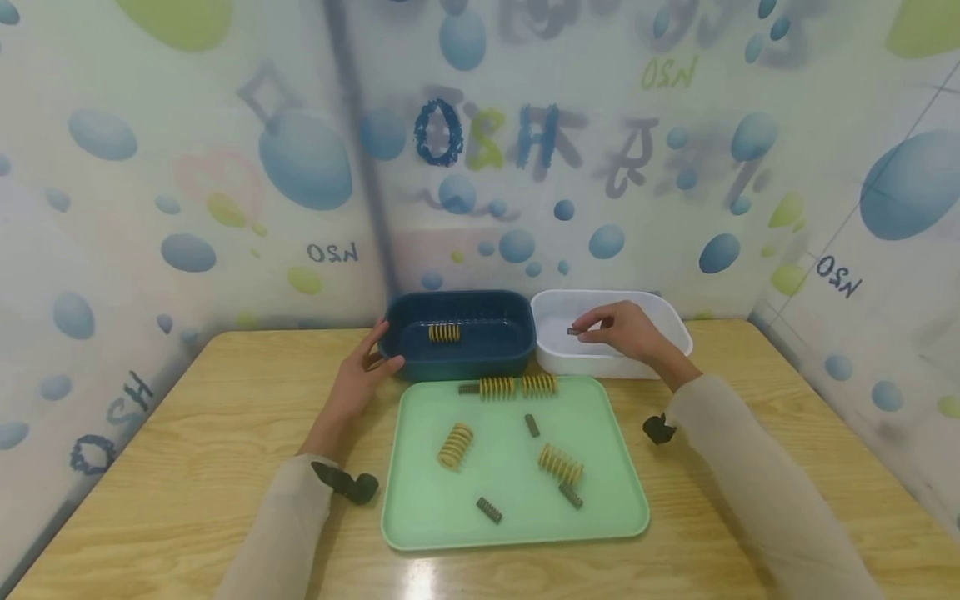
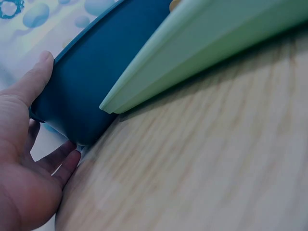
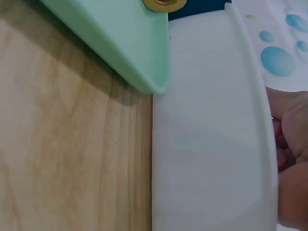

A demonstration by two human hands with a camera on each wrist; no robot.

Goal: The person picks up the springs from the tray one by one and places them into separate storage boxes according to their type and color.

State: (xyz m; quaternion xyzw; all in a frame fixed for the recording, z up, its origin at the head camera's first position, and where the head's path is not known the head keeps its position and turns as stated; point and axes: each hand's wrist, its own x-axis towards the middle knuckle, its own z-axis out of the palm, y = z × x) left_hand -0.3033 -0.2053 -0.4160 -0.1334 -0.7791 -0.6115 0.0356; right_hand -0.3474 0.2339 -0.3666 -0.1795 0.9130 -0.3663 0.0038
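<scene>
Over the white bin (image 1: pixel 577 367), my right hand (image 1: pixel 628 329) pinches a small grey spring (image 1: pixel 573 332) between thumb and fingertips. The bin's wall hides those fingertips in the right wrist view. My left hand (image 1: pixel 362 379) rests against the left end of the dark blue bin (image 1: pixel 465 367), thumb on its front wall and fingers extended round the corner, as the left wrist view shows. Inside the blue bin lies one yellow spring (image 1: pixel 444 333). On the green tray (image 1: pixel 442 525) are several more yellow springs (image 1: pixel 455 446) and several small grey springs (image 1: pixel 489 510).
Both bins stand side by side at the back of the wooden table (image 1: pixel 225 417), close to a printed wall (image 1: pixel 480 242). The tray sits directly in front of them. A grey spring (image 1: pixel 468 389) and two yellow springs (image 1: pixel 497 387) line its far edge.
</scene>
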